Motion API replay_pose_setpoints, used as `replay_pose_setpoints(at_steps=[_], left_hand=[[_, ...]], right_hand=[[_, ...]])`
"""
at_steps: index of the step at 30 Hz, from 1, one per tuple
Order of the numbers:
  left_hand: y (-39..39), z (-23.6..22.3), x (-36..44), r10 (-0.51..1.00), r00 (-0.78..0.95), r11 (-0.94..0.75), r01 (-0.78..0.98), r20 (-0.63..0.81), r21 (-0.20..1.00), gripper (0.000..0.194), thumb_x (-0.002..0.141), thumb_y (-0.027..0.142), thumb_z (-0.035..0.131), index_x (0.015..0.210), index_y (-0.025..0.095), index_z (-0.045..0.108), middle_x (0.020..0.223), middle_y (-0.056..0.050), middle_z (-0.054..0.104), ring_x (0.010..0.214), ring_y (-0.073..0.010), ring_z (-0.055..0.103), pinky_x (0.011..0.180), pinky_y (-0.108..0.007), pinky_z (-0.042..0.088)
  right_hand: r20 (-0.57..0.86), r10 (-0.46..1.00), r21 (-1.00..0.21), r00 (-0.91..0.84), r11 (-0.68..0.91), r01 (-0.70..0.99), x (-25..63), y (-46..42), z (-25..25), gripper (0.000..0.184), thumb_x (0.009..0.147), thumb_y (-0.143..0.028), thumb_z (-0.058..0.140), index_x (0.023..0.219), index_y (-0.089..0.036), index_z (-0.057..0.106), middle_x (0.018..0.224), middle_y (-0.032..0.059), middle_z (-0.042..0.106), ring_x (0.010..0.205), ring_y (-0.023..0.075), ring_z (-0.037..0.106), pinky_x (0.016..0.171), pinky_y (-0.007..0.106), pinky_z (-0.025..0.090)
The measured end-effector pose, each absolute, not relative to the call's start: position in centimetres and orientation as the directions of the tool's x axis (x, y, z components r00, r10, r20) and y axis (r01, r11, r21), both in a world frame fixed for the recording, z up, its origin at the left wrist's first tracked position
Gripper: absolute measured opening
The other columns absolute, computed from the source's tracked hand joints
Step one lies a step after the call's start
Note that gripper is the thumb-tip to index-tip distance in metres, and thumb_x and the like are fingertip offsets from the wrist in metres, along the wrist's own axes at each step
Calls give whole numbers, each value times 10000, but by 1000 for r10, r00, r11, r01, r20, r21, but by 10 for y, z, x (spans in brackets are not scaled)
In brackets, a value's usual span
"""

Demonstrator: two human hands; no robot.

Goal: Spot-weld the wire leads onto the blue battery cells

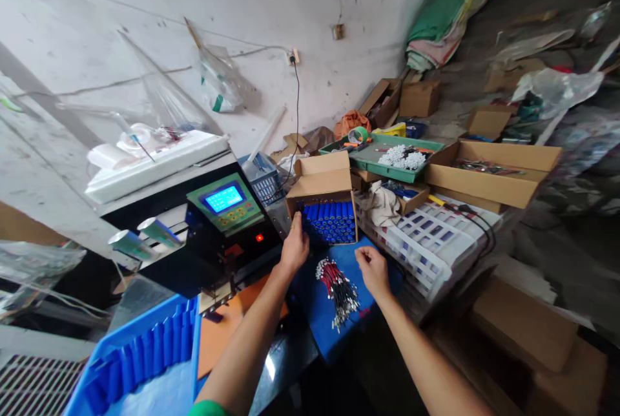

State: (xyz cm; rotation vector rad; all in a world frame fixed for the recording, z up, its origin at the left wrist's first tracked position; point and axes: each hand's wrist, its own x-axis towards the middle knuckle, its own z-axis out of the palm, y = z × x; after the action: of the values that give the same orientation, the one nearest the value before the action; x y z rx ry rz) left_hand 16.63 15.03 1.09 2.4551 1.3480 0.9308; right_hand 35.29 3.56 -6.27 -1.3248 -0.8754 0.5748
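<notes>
An upright cardboard box [323, 178] with its flap raised holds many blue cylindrical battery cells [332, 225]. My left hand [294, 249] is at the box's front left corner, fingers closed; what they grip is hard to make out. Right of the box's lower edge, my right hand [374, 270] hovers over the blue mat [314, 319] with curled fingers. Anything in that pinch is hidden. Between my hands, a bundle of red and black wire leads [338, 290] with pale connectors lies on the mat.
To the left stands a black machine [242, 235] with a lit screen. A blue bin [87, 364] at the lower left holds more blue cells. On the right are a green tray [429, 174] with white pieces, an open carton [489, 190] and a white crate [416, 254].
</notes>
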Motion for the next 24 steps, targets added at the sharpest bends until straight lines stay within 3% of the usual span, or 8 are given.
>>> replay_pose_setpoints(at_steps=[4, 7, 13, 17, 20, 24], left_hand=[[96, 24, 136, 721, 542, -691, 614, 432, 382, 545, 907, 176, 418, 1449, 160, 360, 1484, -122, 434, 1369, -217, 413, 1142, -399, 366], [47, 39, 98, 681, 673, -726, 572, 289, 380, 388, 935, 256, 440, 1308, 230, 544, 1383, -71, 559, 1239, -201, 560, 1046, -352, 473], [-22, 37, 15, 836, 432, -547, 705, 338, 452, 280, 923, 324, 488, 1103, 190, 656, 1034, -77, 730, 931, -198, 694, 806, -299, 561], [-45, 19, -4, 843, 411, -533, 722, 347, 441, 235, 915, 328, 503, 999, 191, 674, 916, -66, 724, 842, -181, 689, 753, -282, 547], [-54, 13, -1, 820, 408, -561, 716, 402, 416, 207, 908, 320, 513, 959, 195, 671, 837, -56, 692, 774, -168, 661, 718, -276, 525], [-57, 14, 3, 831, 332, -529, 722, 446, 447, 200, 901, 333, 525, 897, 193, 667, 742, -31, 649, 696, -153, 621, 658, -264, 490]], right_hand=[[238, 792, -971, 563, 189, 144, 355, 37, -66, 318, 790, -473, 559, 733, -165, 616, 629, 19, 606, 597, 166, 555, 582, 270, 445], [232, 801, -972, 551, 170, 162, 358, 36, -71, 319, 782, -479, 562, 748, -167, 616, 616, 19, 609, 602, 172, 561, 585, 274, 447], [268, 796, -957, 543, 155, 246, 364, 32, -75, 324, 774, -474, 556, 766, -156, 621, 633, 36, 627, 620, 182, 575, 612, 290, 462], [338, 801, -918, 493, 165, 362, 357, 24, -57, 288, 805, -423, 526, 807, -156, 635, 725, 58, 663, 675, 186, 606, 676, 301, 479], [418, 853, -821, 314, 206, 532, 333, 7, -39, 240, 846, -358, 507, 823, -175, 661, 767, 56, 677, 726, 184, 620, 714, 291, 474], [358, 910, -606, -209, 396, 690, 276, -32, -29, 219, 888, -268, 499, 848, -206, 705, 842, 50, 700, 763, 173, 641, 728, 265, 456]])
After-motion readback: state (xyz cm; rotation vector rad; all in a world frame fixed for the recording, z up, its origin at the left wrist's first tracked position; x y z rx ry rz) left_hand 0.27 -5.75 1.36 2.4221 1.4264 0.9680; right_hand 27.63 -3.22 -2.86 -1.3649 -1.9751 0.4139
